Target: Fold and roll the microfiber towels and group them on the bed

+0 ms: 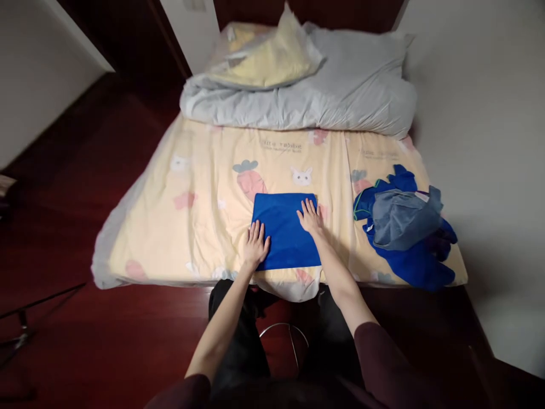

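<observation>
A blue cloth (283, 233), flat and roughly rectangular, lies on the bed near its front edge. My left hand (256, 245) rests palm down on the cloth's left side, fingers stretched out. On its upper right corner lies my right hand (310, 217), also flat with the fingers spread. Neither hand grasps anything. To the right, a crumpled pile of blue clothes (426, 264) sits on the bed, with a greyish-blue garment (395, 218) on top.
The bed wears a pale yellow sheet (204, 187) with carrot and rabbit prints. At its far end lie a grey quilt (361, 85) and a clear plastic bag (272, 62) with yellow contents. A wall (489, 142) stands close on the right. Thin dark metal legs (25, 318) show at lower left.
</observation>
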Action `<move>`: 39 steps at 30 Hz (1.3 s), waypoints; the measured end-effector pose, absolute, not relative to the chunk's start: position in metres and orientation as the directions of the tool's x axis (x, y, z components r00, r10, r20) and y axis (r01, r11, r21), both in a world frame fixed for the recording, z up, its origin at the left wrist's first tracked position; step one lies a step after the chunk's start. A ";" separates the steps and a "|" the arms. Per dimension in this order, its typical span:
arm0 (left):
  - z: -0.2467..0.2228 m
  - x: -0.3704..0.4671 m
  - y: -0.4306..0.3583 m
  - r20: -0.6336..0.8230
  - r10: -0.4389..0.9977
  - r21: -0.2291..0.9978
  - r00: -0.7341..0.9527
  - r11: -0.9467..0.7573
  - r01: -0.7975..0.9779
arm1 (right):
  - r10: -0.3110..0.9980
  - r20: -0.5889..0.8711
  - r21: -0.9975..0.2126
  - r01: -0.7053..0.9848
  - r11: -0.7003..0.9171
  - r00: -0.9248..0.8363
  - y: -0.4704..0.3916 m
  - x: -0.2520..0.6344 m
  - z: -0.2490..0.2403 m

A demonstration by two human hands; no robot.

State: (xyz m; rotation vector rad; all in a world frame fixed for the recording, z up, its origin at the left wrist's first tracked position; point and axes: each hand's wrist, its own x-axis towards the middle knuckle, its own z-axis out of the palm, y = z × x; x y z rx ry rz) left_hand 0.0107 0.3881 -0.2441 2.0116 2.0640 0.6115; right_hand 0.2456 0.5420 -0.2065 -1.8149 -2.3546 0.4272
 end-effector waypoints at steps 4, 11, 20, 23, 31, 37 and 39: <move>-0.244 -0.008 0.330 0.122 0.989 0.386 -0.084 0.030 0.922 | 0.927 0.053 -0.345 0.864 0.366 -0.372 0.490 0.260 -0.187; -0.247 -0.023 0.214 0.092 0.996 0.308 -0.015 -0.014 0.951 | 0.952 0.044 -0.483 0.827 0.286 -0.304 0.307 0.358 -0.231; -0.228 -0.021 0.188 -0.004 0.996 0.559 -0.088 0.075 0.826 | 0.987 -0.046 -0.902 0.418 -0.107 0.153 0.289 0.383 -0.219; -0.223 -0.022 0.202 -0.090 0.984 0.659 -0.156 0.176 0.731 | 0.974 -0.136 -0.937 0.295 -0.186 0.181 0.300 0.373 -0.215; -0.225 -0.024 0.260 -0.281 0.945 0.823 -0.167 0.326 0.465 | 0.925 -0.375 -0.918 0.118 -0.379 0.058 0.318 0.349 -0.217; -0.229 -0.015 0.282 -0.369 0.910 0.876 -0.189 0.408 0.258 | 0.913 -0.406 -0.910 0.073 -0.409 0.044 0.322 0.346 -0.213; -0.230 -0.015 0.286 -0.379 0.899 0.881 -0.219 0.423 0.213 | 0.910 -0.413 -0.907 0.075 -0.415 0.034 0.321 0.347 -0.213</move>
